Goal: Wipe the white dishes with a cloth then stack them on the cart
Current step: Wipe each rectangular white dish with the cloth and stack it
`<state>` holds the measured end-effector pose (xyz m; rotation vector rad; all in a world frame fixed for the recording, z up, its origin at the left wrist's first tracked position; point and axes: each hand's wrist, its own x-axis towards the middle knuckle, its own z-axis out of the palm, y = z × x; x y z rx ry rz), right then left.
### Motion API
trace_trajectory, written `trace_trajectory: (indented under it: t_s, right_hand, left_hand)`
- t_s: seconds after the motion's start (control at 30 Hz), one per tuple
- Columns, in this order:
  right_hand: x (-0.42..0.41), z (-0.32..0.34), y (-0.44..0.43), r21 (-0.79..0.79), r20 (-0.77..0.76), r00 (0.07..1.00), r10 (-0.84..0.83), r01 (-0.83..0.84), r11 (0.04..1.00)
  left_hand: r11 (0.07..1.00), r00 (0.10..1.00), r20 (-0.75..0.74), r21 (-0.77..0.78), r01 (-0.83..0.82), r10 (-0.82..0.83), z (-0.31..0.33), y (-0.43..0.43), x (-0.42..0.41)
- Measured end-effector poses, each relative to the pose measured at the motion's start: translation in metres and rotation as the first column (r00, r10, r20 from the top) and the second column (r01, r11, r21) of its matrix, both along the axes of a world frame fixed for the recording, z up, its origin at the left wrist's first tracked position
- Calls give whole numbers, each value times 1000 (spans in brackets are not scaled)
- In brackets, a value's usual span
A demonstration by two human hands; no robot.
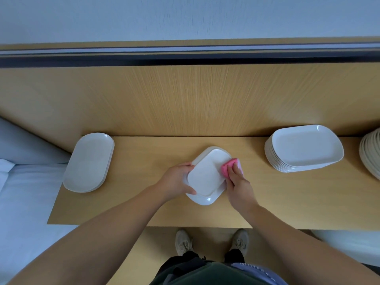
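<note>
A white rectangular dish (206,175) lies in the middle of the wooden table (144,161), on top of another white dish whose rim shows beneath it. My left hand (178,178) grips the upper dish by its left edge. My right hand (236,179) holds a folded pink cloth (229,166) pressed on the dish's right rim. A tall stack of white rectangular dishes (304,148) stands at the right. A short stack of white oval dishes (89,162) lies at the left end.
A pile of cream round plates (371,153) is cut off by the right edge. A wooden panel (185,99) rises behind the table. A pale surface (24,182) lies left of the table. My shoes show below the table's near edge.
</note>
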<state>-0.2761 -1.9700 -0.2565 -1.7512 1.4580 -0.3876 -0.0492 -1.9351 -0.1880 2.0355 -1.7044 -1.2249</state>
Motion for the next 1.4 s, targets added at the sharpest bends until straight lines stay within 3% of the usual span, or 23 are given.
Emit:
trace_trajectory:
  t_s: [0.13, 0.27, 0.4, 0.57, 0.63, 0.73, 0.83, 0.97, 1.1, 1.27, 1.4]
  right_hand:
    - [2, 7, 21, -81, -26, 991, 128, -130, 988]
    - [4, 3, 44, -229, -160, 941, 300, -331, 916]
    - [2, 3, 43, -302, -403, 769, 495, -623, 721]
    - [-9, 9, 18, -252, -456, 650, 608, -749, 612]
    - [-14, 9, 3, -224, -432, 644, 632, -755, 616]
    - [-18, 12, -23, -123, -379, 687, 620, -701, 702]
    - [-16, 22, -46, -62, -424, 732, 534, -611, 789]
    - [1, 21, -57, 33, -478, 714, 512, -568, 822]
    - [9, 23, -46, 58, -502, 680, 534, -590, 805]
    - [22, 39, -17, 60, -491, 592, 639, -709, 702]
    - [40, 42, -1, 52, -434, 599, 673, -729, 682]
  left_hand:
    - [1000, 1000, 8, -12, -15, 15, -1, -2, -1]
    - [999, 999, -9, -12, -44, 43, -5, -4, 0]
    - [999, 998, -32, -6, -51, 51, -7, -6, 0]
    - [999, 997, -72, 43, -23, 26, -7, -11, 2]
    - [998, 996, -86, 55, -16, 21, -7, -12, 4]
    - [997, 996, -83, 71, -10, 16, -8, -12, 4]
    - [997, 997, -74, 76, -10, 16, -10, -10, 2]
    - [998, 998, -64, 65, -23, 27, -10, -11, 2]
    - [997, 996, -69, 67, -45, 49, -10, -11, 3]
    - [999, 996, -76, 40, -32, 35, -9, -12, 3]
    - [1000, 998, -59, 20, -16, 17, -6, -16, 0]
